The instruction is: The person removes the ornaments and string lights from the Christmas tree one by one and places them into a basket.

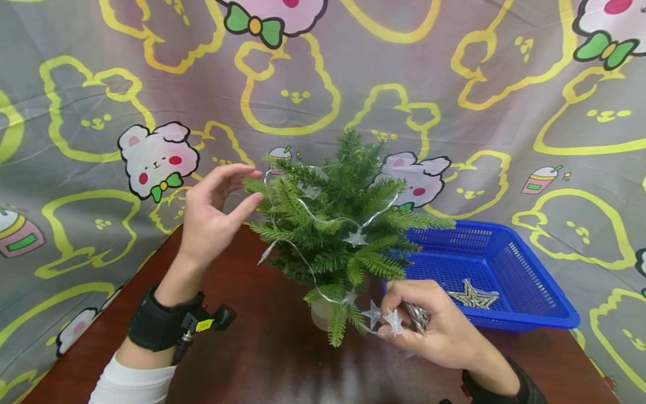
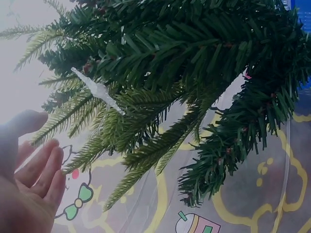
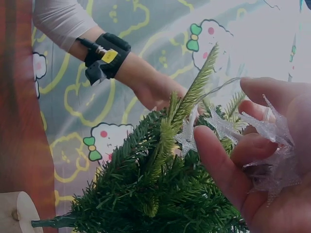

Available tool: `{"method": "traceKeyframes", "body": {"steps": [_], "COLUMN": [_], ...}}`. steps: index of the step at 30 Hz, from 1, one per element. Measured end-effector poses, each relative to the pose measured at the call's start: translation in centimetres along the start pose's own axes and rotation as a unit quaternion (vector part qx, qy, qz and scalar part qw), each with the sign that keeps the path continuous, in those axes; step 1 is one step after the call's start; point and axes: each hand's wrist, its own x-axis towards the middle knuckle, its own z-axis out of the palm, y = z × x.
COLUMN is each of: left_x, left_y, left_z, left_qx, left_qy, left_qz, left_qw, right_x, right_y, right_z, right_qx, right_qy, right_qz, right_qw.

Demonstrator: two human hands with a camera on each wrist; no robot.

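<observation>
A small artificial Christmas tree (image 1: 328,255) stands upright on a pale round base (image 1: 320,315). A clear string of star lights (image 1: 356,239) winds loosely across its branches. At the tree's left side, my left hand (image 1: 208,220) has thumb and fingers spread apart around the branch tips and grips nothing. Low at the tree's front right, my right hand (image 1: 439,331) holds the remaining bunched part of the light string in curled fingers. Clear plastic stars (image 3: 279,167) poke out of that hand in the right wrist view, and the wire runs from it to the tree.
Behind my right hand is a blue plastic basket (image 1: 530,321) with perforated walls. Inside it lies a glittery gold star ornament (image 1: 473,295). The dark brown table (image 1: 242,331) meets a cartoon-printed cloth (image 1: 303,73) hanging at the back and sides.
</observation>
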Motion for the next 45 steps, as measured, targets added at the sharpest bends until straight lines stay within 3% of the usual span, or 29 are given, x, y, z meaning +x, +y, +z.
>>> {"method": "traceKeyframes", "body": {"steps": [10, 17, 22, 25, 28, 32, 37, 41, 45], "left_x": [0.2, 0.0, -0.3, -0.4, -0.5, -0.6, -0.8, -0.9, -1.1], "left_y": [-0.1, -0.1, 0.0, 0.0, 0.0, 0.3, 0.6, 0.8, 1.1], "left_z": [-0.2, -0.1, -0.2, -0.2, -0.1, 0.0, 0.1, 0.2, 0.2], "left_qx": [0.011, 0.055, 0.082, 0.090, 0.104, 0.122, 0.131, 0.125, 0.127], "left_qy": [-0.008, 0.008, 0.012, 0.013, 0.015, 0.023, 0.025, 0.023, 0.024], "left_qz": [0.006, 0.004, 0.011, 0.023, 0.036, 0.048, 0.066, 0.086, 0.099], "left_qw": [0.9999, 0.9985, 0.9965, 0.9955, 0.9938, 0.9910, 0.9889, 0.9881, 0.9866], "right_x": [0.1, -0.6, -0.8, -0.8, -0.8, -0.6, -0.8, -1.1, -1.1], "right_y": [0.4, 0.9, 0.3, -0.3, -0.6, -0.2, 0.5, 0.7, 0.3], "right_z": [-0.7, -0.5, -0.7, -0.9, -1.1, -1.0, -0.9, -1.0, -1.4], "right_qx": [0.077, 0.093, 0.109, 0.111, 0.129, 0.192, 0.267, 0.266, 0.251], "right_qy": [-0.026, -0.009, 0.031, 0.058, 0.067, 0.071, 0.105, 0.138, 0.134], "right_qz": [-0.015, 0.017, 0.090, 0.162, 0.196, 0.169, 0.100, 0.079, 0.107], "right_qw": [0.9965, 0.9955, 0.9895, 0.9789, 0.9697, 0.9641, 0.9527, 0.9508, 0.9526]}}
